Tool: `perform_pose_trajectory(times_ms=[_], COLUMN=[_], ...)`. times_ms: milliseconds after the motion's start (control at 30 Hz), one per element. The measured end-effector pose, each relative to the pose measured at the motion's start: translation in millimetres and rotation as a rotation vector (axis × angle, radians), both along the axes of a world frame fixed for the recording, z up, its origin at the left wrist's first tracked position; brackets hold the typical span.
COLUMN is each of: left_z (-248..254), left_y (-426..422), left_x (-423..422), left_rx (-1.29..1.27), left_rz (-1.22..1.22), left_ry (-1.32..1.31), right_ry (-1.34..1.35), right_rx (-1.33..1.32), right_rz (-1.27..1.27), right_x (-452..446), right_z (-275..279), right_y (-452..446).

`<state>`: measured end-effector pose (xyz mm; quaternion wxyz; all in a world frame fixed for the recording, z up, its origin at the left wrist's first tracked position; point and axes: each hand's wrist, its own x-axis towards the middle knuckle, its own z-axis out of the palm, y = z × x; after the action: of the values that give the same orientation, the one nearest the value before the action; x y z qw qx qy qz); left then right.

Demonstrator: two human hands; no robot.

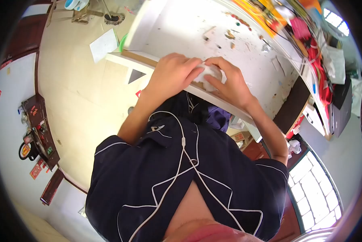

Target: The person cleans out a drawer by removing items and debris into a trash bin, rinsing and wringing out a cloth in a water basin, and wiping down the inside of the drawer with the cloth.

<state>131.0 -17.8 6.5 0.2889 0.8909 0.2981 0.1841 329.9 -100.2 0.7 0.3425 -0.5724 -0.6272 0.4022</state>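
Note:
A crumpled white wad, like tissue or thin plastic (pixel 211 76), is bunched between my two hands over the front edge of an open white drawer (pixel 173 36). My right hand (pixel 231 82) curls around it, thumb and fingers gripping it from the right. My left hand (pixel 173 76) comes in from the left with fingers bent, its fingertips meeting the wad's left side. Inside the drawer lie small loose bits: reddish beads (pixel 239 20), brown scraps (pixel 229 34) and specks of dirt.
Piled clutter with a pink item (pixel 299 27) and a red cloth or bag (pixel 324 76) lines the surface beyond the drawer. On the floor at left are a white sheet (pixel 104 45), a broom head (pixel 114 18) and a wooden stool (pixel 84 15). A dark shelf (pixel 41 129) holds small items.

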Motion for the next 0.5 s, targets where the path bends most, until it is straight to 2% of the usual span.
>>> perform_pose_trajectory(times_ms=[67, 100, 167, 200, 267, 300, 367, 400, 433, 500], left_z=[-4, -10, -21, -22, -35, -45, -62, -63, -61, -49], left_y=[30, 46, 73, 81, 86, 86, 85, 81, 82, 80], left_x=[-9, -11, -15, -18, -19, -19, -28, -34, -39, -50], left_rx=[-0.047, -0.054, 0.141, 0.160, 0.164, 0.170, 0.130, 0.043, -0.039, -0.130], left_rz=[-0.063, -0.057, -0.036, 0.010, 0.073, 0.129, 0.145, 0.186, 0.228, 0.222], left_ry=[0.188, 0.187, 0.142, 0.233, 0.248, 0.258, 0.304, 0.332, 0.359, 0.402], right_ry=[-0.034, -0.034, -0.085, -0.083, -0.067, -0.067, -0.284, -0.234, -0.229, -0.091], right_rx=[0.054, 0.047, 0.234, 0.231, 0.219, 0.214, 0.543, 0.526, 0.521, 0.487], right_rz=[0.000, 0.007, -0.161, -0.155, -0.268, -0.258, -0.138, -0.110, -0.104, 0.070], right_x=[-15, -21, -37, -43, -51, -53, -63, -73, -80, -92], right_z=[-24, -33, -50, -58, -77, -93, -137, -157, -158, -154], right_y=[26, 42, 76, 96, 136, 154, 178, 180, 179, 160])
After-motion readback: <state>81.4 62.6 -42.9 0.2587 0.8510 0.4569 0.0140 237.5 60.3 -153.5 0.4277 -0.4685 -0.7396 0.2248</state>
